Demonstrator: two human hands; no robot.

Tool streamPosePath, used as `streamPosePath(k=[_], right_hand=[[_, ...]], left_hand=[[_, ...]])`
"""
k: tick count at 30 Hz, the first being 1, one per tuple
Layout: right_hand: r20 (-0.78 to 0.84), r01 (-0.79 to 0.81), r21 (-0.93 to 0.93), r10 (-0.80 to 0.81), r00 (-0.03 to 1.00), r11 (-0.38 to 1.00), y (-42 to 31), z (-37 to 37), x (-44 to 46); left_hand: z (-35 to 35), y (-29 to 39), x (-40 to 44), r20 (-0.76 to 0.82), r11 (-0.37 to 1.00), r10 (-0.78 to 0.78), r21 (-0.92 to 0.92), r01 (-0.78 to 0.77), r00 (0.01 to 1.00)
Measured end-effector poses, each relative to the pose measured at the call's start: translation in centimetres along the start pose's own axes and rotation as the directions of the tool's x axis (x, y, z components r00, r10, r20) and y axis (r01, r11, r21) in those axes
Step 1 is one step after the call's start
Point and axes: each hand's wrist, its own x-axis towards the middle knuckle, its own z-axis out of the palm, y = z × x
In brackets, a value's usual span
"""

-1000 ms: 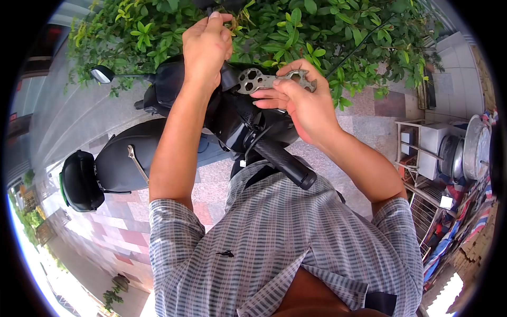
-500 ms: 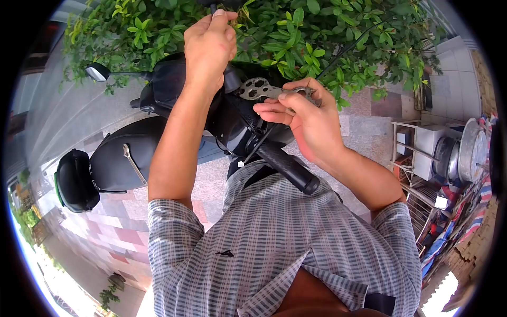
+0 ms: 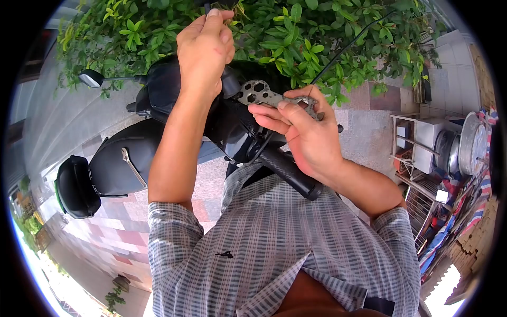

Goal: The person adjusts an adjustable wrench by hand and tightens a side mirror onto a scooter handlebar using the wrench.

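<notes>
- Rod (image 3: pixel 207 7), dark and thin, was gripped by the left hand (image 3: pixel 203 58), fingers closed.
- Wrench (image 3: pixel 256 94), multi-holed, sat at a black fitting (image 3: pixel 230 84); I judged it stiff, tough, perhaps slippery.
- Right hand (image 3: pixel 311 127) pinched its right half, thumb against fingers; I favoured that hold.

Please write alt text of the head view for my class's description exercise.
A person's right hand holds a flat metal wrench with hexagonal holes over a black scooter, while the left hand grips a dark stem. A spanner lies on the seat; leafy bushes grow beyond.
</notes>
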Motion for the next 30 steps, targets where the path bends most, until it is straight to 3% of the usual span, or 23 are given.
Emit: streamPosePath(k=[6, 13, 16, 30], right_hand=[[0.093, 0.065, 0.012, -0.066, 0.994, 0.998, 0.4, -0.5, 0.9], [0.136, -0.072, 0.063, 0.063, 0.989, 0.995, -1.2, -1.2, 3.4], [0.225, -0.129, 0.019, 0.122, 0.967, 0.991, -2.1, -2.1, 5.1], [0.322, -0.355, -0.066, 0.357, 0.877, 0.933, -4.7, -2.1, 10.3]], left_hand=[[0.4, 0.2, -0.1, -0.025, 0.998, 0.003, 0.064, -0.001, 1.0], [0.2, 0.2, 0.1, -0.021, 0.996, -0.005, 0.093, 0.007, 1.0], [0.3, 0.2, 0.1, -0.024, 0.995, 0.003, 0.097, 0.0, 1.0], [0.6, 0.3, 0.0, -0.007, 0.994, 0.027, 0.103, -0.026, 1.0]])
